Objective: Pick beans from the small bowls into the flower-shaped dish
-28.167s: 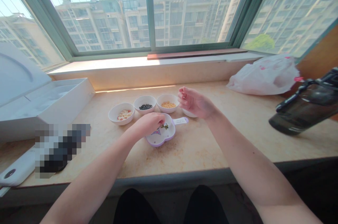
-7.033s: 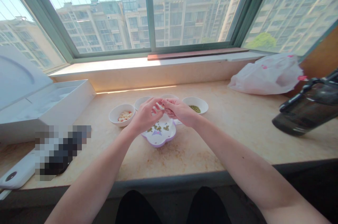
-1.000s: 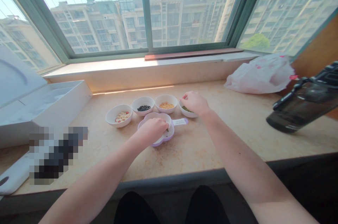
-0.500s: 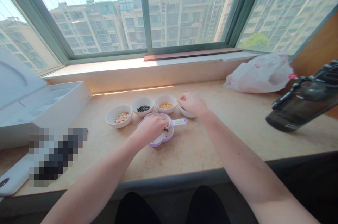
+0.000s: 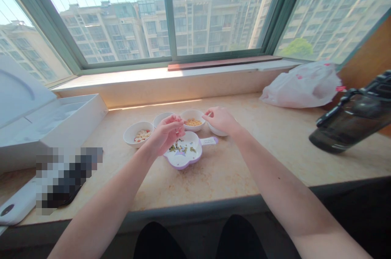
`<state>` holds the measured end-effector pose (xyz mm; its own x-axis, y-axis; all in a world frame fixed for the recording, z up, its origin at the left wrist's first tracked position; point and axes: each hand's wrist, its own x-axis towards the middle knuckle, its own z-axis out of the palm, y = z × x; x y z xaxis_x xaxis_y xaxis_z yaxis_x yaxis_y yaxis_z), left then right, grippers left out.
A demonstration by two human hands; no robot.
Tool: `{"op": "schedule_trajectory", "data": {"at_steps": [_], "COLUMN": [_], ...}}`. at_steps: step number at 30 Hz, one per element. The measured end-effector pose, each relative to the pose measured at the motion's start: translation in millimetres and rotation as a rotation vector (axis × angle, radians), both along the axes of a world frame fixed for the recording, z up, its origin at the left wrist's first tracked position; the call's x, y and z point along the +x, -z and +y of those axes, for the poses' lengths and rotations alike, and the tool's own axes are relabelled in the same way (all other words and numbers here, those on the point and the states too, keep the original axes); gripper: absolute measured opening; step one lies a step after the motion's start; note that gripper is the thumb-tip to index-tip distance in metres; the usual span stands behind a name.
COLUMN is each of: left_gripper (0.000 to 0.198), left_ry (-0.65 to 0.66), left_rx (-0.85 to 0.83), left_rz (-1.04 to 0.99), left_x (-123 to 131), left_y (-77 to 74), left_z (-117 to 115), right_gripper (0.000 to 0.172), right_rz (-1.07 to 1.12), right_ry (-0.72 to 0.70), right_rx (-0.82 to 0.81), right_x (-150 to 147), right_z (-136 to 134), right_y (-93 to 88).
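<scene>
My left hand [image 5: 167, 133], fingertips pinched together, hovers over the far left side of a white and purple dish [image 5: 182, 165] with a short handle. Small green and dark beans [image 5: 181, 148] lie scattered in that dish. Whatever the left fingers hold is too small to see. My right hand [image 5: 222, 119] is closed in a pinch over the rightmost white bowl [image 5: 217, 130], covering its contents; I cannot make out anything in its fingers. Between the hands stands a bowl [image 5: 193, 128] of yellow beans [image 5: 193, 122]. Another white bowl [image 5: 160, 117] is partly hidden behind my left hand.
A white bowl [image 5: 131, 139] with pale and reddish pieces stands at the left. Farther left are an open white box [image 5: 73, 122] and a pixelated dark object [image 5: 69, 183]. A plastic bag [image 5: 302, 86] and dark bottle [image 5: 342, 122] stand right. The counter's front edge runs before my knees.
My left hand has lifted off the purple dish and moved up and left, uncovering the beans in it and covering the black-bean bowl. The right hand stays nearly in place.
</scene>
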<state>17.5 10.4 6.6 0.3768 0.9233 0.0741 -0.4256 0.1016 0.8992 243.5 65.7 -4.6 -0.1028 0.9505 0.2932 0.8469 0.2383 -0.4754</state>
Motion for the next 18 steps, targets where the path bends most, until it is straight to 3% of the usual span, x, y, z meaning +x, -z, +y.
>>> {"op": "schedule_trajectory", "data": {"at_steps": [5,8,12,18], "left_gripper": [0.026,0.025,0.023,0.024], "left_ry": [0.001,0.017,0.004,-0.014], "left_rx": [-0.075,-0.088,-0.098,-0.096], "left_rz": [-0.142,-0.173,-0.143,-0.057], "left_x": [-1.6,-1.6,-0.5,4.5], "left_y": [-1.0,0.2,2.3,6.9], "left_z": [1.1,1.6,1.9,1.6], "right_gripper": [0.028,0.031,0.038,0.040], "right_rz": [0.457,0.656,0.769,0.802], "right_ry": [-0.372,-0.514,-0.606,-0.596], "right_rx": [-0.011,-0.106,-0.221,-0.204], "right_x": [-13.0,-21.1,-30.4,-42.1], "right_z": [-12.9,-24.4,-35.9,-41.0], "right_y": [-7.4,-11.9,-12.7,-8.0]}}
